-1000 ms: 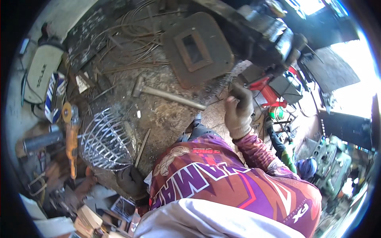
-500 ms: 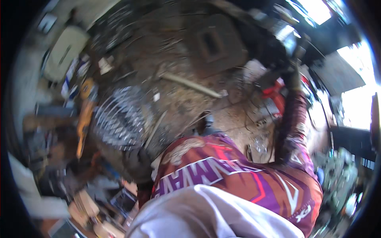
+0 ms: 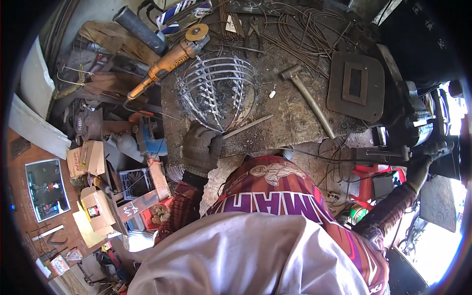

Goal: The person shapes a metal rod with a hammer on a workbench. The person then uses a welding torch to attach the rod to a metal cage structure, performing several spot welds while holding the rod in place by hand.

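A rounded cage of bent metal rods (image 3: 216, 91), with twisted bars across it, lies on the dark workbench (image 3: 290, 125). My left hand (image 3: 199, 150), in a grey work glove, is at the bench's near edge with its fingers curled over the cage's near rim. Out to the right, my right hand (image 3: 432, 153) reaches beside a dark bench vise (image 3: 413, 110). Its fingers look stretched out, and nothing shows in them. Close to the cage lie a thin flat metal strip (image 3: 248, 127) and a small white piece (image 3: 272, 94).
An orange angle grinder (image 3: 172, 61) rests left of the cage. Right of it lie a hammer (image 3: 309, 101) and a welding shield (image 3: 356, 86). Pliers (image 3: 254, 34) and coiled rods (image 3: 305, 29) lie farther back. Cardboard boxes (image 3: 93, 206) stand at the left. A cable (image 3: 339, 160) hangs below the bench.
My view has turned, so the bench and cage sit higher and farther right. My right arm, earlier stretched far forward, now reaches out to the right. My left glove shows clearly now.
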{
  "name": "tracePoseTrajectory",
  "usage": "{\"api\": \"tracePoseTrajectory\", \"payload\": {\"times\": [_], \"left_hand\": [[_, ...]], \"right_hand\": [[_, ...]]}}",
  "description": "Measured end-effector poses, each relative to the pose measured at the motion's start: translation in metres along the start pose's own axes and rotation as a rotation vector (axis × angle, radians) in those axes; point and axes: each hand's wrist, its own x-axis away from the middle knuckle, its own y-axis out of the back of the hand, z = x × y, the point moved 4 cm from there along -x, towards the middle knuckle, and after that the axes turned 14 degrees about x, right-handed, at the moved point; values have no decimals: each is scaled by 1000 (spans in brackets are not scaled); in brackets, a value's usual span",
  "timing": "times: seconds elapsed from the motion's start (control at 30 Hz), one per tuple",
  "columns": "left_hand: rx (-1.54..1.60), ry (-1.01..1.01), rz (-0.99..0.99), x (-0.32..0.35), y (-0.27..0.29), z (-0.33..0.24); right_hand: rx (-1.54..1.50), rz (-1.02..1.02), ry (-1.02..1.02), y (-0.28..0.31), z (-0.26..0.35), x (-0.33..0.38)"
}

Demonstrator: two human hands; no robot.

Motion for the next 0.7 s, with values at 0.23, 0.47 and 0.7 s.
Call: {"api": "tracePoseTrajectory", "payload": {"times": [0.23, 0.47, 0.7], "left_hand": [[-30, 12, -6, -5, -3, -1], [-22, -31, -34, -2, -3, 3], [-41, -42, -58, -2, 0, 0]], "right_hand": [[-18, -61, -159, 86, -26, 15], [-1079, 128, -703, 60, 86, 31], [-768, 486, -448, 45, 321, 44]]}}
